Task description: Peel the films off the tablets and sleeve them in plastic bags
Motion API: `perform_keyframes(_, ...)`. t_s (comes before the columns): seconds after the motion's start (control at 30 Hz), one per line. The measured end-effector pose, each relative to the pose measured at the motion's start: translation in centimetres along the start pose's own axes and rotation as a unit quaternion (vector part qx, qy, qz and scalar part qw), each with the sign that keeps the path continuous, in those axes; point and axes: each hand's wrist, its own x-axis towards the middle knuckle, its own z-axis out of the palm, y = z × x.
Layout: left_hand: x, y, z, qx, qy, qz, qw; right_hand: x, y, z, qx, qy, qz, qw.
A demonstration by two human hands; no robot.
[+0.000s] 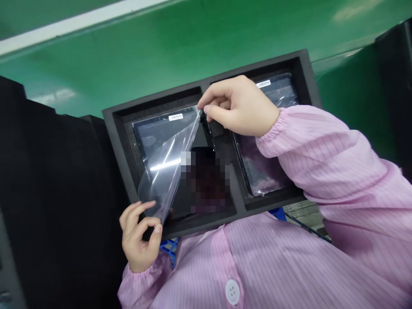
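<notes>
A black foam tray (239, 195) with two compartments lies in front of me. In its left compartment is a flat black screen panel (183, 201) with a glossy, mirror-like face. A clear protective film (164, 159) with a small white label (175, 116) is partly lifted off it, folded along a diagonal. My right hand (241, 105) pinches the film's upper right corner between thumb and fingers. At the film's lower edge, my left hand (141, 236) pinches it between thumb and index finger, other fingers spread. A second panel (257, 167), covered in film, sits in the right compartment, partly behind my right forearm.
The tray rests at the near side of a green work surface (128, 64). Dark stacked blocks (64, 193) rise on the left, and another dark stack (394, 86) stands on the right. Something blue (169, 249) shows beneath the tray.
</notes>
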Motion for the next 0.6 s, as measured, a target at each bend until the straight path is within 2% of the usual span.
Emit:
perform_keyframes(0.07, 0.1, 0.0, -0.2, -0.003, -0.016, 0.006, 1.000, 0.1, 0.2, 0.0, 0.032, 0.000, 0.015, 0.999)
perform_keyframes(0.27, 0.2, -0.5, -0.5, -0.036, -0.040, 0.013, 0.998, 0.8, 0.7, -0.6, 0.073, 0.056, 0.042, 0.995)
perform_keyframes(0.5, 0.9, -0.2, -0.7, -0.044, -0.056, 0.025, 0.997, 0.9, 0.2, -0.6, 0.113, -0.005, 0.056, 0.992)
perform_keyframes(0.6, 0.9, -0.6, -0.8, -0.040, -0.053, 0.045, 0.997, 1.7, 0.6, -1.0, 0.142, 0.055, 0.059, 0.987)
